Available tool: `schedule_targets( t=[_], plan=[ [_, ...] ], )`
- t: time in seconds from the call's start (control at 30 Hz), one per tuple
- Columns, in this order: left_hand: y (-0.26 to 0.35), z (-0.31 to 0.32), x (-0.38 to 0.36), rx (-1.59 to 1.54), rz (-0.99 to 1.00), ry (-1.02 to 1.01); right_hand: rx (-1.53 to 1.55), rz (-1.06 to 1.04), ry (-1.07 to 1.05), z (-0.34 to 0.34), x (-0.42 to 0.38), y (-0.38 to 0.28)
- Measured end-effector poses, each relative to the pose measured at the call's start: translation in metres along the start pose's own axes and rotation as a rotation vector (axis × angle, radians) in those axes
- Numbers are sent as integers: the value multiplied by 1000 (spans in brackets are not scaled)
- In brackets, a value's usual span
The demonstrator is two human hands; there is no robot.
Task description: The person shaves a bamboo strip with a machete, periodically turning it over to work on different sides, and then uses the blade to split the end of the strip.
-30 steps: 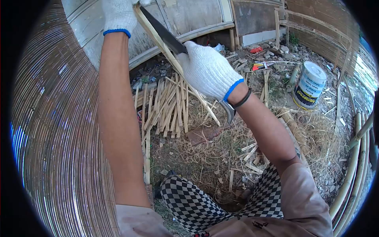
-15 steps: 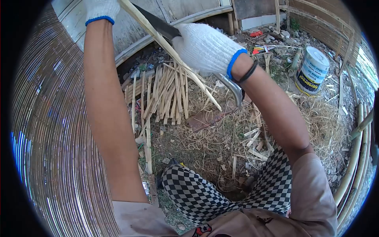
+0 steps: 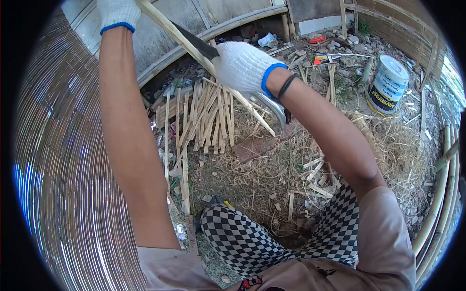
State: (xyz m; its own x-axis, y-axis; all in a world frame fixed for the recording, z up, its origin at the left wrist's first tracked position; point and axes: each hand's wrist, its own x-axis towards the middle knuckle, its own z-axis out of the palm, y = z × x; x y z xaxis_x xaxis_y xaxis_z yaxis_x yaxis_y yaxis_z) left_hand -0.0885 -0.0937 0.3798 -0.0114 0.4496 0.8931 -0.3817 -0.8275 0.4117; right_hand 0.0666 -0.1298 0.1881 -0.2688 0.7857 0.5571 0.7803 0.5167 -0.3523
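At the top left edge is my left hand [image 3: 119,13] in a white knit glove with a blue cuff, at the upper end of a long pale bamboo strip [image 3: 167,26]. Its fingers are partly cut off by the frame, but the strip runs up to them. My right hand [image 3: 245,68], gloved the same way, is closed around a knife with a long dark blade [image 3: 196,44]. The blade lies along the strip, and a curved silvery handle end [image 3: 275,107] shows below the glove. The strip slants down behind the right hand, its lower tip above a reddish brick [image 3: 255,149].
A pile of split bamboo strips [image 3: 208,116] lies ahead on the ground. Curly shavings [image 3: 393,155] cover the right side. An Aquaproof bucket [image 3: 388,85] stands at the right, near bamboo poles [image 3: 439,203]. A slatted bamboo screen [image 3: 73,169] is on the left.
My right hand has shifted slightly left with the knife, and less of the blade shows beyond the strip. My left hand has moved a little left; the view has shifted slightly.
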Motion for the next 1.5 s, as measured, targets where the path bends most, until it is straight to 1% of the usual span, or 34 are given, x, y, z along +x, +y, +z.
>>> schedule_targets(
  t=[0.03, 0.07, 0.13, 0.17, 0.2, 0.27, 0.33, 0.37, 0.4, 0.43, 0.5, 0.53, 0.57, 0.6, 0.63, 0.67, 0.77, 0.8, 0.9, 0.93, 0.97, 1.03, 1.13, 1.23, 1.27, 1.3, 1.4, 1.47, 1.5],
  plan=[
    [-1, 0, 3, 4, -7, -9, -6, -12, -63, -12, 2, -2],
    [-3, 1, 5, 14, 9, -29, 54, -38, 104, -4, 0, -2],
    [-6, 8, 7, -27, 11, -49, 19, 50, 199, 34, -2, 7],
    [-8, 10, 5, -43, 5, -58, 7, 98, 243, 41, -6, 3],
    [-7, 6, 4, -22, -10, -31, 119, 44, 104, 33, 0, 9],
    [-2, 6, 5, 11, -18, 8, 45, -70, -5, 8, 4, 12],
    [-4, 17, -2, 26, 40, -20, 83, -74, 222, 14, -1, 7],
    [-5, 20, -8, 36, 65, -22, 113, -51, 393, 24, -6, 1],
    [-10, 13, -4, 40, 58, 15, 112, -30, 390, 32, -14, -5],
    [-16, 3, 8, 45, 53, 48, 88, -59, 346, 36, -12, -3],
    [-11, 9, 9, 95, 99, 97, 27, -133, 292, 21, 2, -4],
    [-11, 9, 5, 145, 132, 113, 58, -82, 186, 12, 6, -2],
    [-11, 12, -1, 194, 160, 133, 69, -64, 249, 14, 6, -4],
    [-11, 8, 2, 125, 126, 85, 83, -48, 301, 20, 6, -9],
    [-14, 2, 4, 133, 122, 104, 100, -32, 342, 28, 4, -14],
    [-15, 2, 4, 139, 122, 123, 91, -4, 308, 28, 3, -18],
    [-8, 8, 4, 170, 148, 107, -75, -187, 205, 0, 10, -14],
    [-10, 12, 0, 183, 145, 95, -76, -211, 270, 4, 12, -10],
    [-9, 25, -9, 127, 105, 35, -67, -9, 168, 35, -3, 9],
    [-7, 28, -11, 129, 98, 26, -10, 66, -3, 35, -3, 20],
    [-7, 32, -12, 126, 101, 10, -29, 40, 55, 34, -5, 26],
    [-13, 29, -6, 99, 104, 18, -5, 29, 194, 14, -16, 12],
    [-21, 20, 5, 65, 101, 53, 103, 50, 297, 21, -20, -4],
    [-12, 5, 13, 95, 103, 76, 246, 11, 146, 32, -2, 10],
    [-7, -1, 17, 118, 101, 84, 116, -91, 230, 31, -1, 8],
    [-10, -7, 16, 147, 75, 100, 119, -51, 245, 36, -3, 6],
    [-16, -15, 11, 136, 79, 112, 109, 45, 249, 51, -13, -3],
    [-13, -15, 9, 123, 81, 145, 134, -24, 192, 45, -8, 0],
    [-10, -15, 12, 99, 96, 104, 138, -58, 184, 37, -1, 4]
  ],
)
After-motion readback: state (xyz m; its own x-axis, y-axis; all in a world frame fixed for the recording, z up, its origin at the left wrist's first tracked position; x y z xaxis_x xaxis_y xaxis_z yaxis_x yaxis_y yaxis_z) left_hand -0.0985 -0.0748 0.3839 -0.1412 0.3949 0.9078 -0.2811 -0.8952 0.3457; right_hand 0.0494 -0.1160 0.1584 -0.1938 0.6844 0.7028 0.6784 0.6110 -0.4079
